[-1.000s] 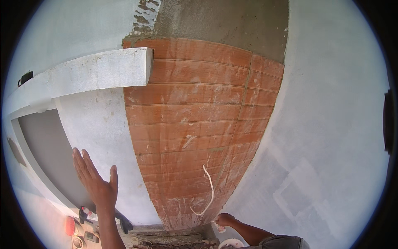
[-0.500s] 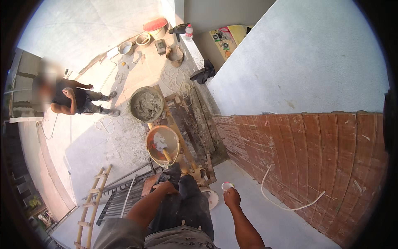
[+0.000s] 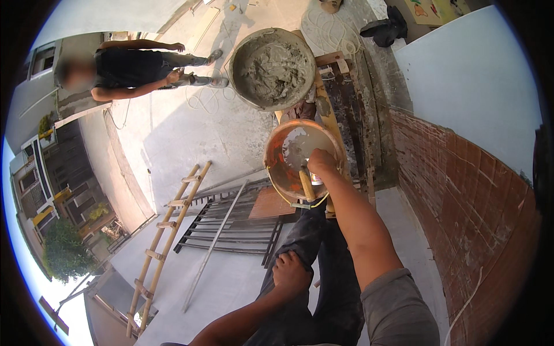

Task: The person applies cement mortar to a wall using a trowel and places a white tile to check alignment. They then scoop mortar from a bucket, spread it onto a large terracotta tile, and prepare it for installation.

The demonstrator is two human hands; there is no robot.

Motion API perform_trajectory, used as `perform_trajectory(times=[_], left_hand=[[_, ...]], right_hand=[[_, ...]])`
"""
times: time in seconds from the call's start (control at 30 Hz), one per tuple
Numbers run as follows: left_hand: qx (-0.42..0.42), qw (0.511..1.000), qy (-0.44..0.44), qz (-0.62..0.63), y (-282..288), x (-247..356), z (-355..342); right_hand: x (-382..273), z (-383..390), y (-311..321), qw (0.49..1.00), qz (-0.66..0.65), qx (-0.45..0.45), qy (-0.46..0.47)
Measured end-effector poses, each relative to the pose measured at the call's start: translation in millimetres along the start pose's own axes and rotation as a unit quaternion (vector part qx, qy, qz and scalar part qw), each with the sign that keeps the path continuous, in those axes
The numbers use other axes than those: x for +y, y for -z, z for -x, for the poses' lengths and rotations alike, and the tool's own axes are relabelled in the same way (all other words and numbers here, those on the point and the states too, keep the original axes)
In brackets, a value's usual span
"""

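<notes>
My right hand reaches into the orange bucket, closed on a small white cup that my fingers partly hide. Cloudy water lies in the bucket. Beside the cup, a wooden tool handle leans on the near rim; the tool's other end is hidden. My left hand rests on my dark trouser leg at the knee, holding nothing, its fingers laid over the cloth. Just beyond the bucket stands a large round tub of wet grey mortar.
Bamboo and timber planks support the bucket and tub. Left of me are a black metal grille, a reddish board and a bamboo ladder. A co-worker stands far left. The partly tiled brown wall is at right.
My right hand has moved from beside my right leg up and left into the bucket with the cup. My view has shifted, bringing the tub and bucket closer. My left hand stays on my leg.
</notes>
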State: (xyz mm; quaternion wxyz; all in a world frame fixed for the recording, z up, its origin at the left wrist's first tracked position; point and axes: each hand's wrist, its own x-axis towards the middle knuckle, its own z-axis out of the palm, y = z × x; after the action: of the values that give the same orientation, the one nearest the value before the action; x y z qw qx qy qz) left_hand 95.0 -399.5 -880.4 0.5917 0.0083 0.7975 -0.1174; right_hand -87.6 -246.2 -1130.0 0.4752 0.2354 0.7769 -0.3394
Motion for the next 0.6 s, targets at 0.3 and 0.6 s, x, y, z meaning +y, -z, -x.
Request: perform_trajectory(times=[0.3, 0.6], left_hand=[[-0.004, 0.999, 0.023, 0.037, 10, -5, -4], [-0.016, 0.972, -0.231, 0.030, 39, -16, -77]], right_hand=[[21, 51, -27, 0.941, -0.062, 0.264, 0.202], [98, 384, 102, 0.882, -0.085, 0.397, 0.240]])
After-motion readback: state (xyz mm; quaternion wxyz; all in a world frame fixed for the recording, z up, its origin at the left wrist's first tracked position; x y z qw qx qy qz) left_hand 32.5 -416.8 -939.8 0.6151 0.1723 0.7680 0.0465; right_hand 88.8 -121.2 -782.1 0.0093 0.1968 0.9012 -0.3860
